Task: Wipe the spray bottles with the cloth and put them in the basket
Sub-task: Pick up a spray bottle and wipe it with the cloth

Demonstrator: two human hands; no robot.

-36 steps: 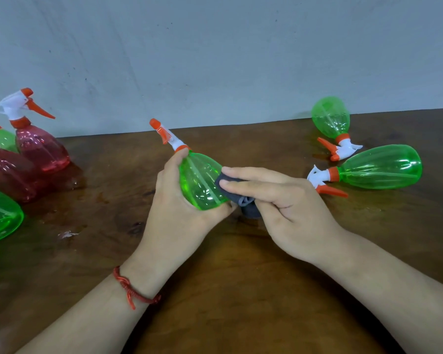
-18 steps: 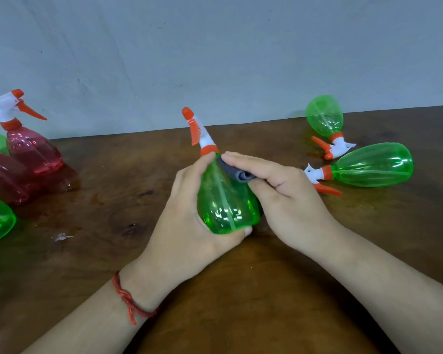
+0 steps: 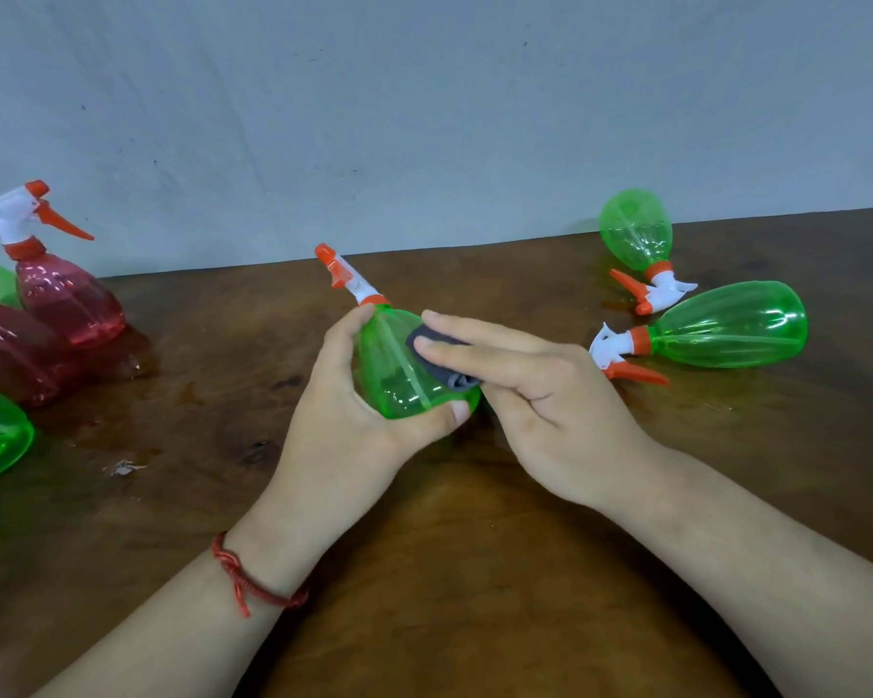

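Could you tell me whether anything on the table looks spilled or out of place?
Yes. At the right, one green bottle and a second green bottle lie on their sides. At the left, the table looks wet by the red bottle.

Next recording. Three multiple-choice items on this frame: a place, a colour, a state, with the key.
1. The lying green bottles are: A on the table, right of the held bottle; B in a basket; C on the floor.
2. The cloth is: A yellow; B grey; C white.
3. The left hand: A lies flat; B grips the held bottle; C points at the wall.
Key: A, both lie on the wood there; B, grey shows under the right hand; B, its fingers curl round it.
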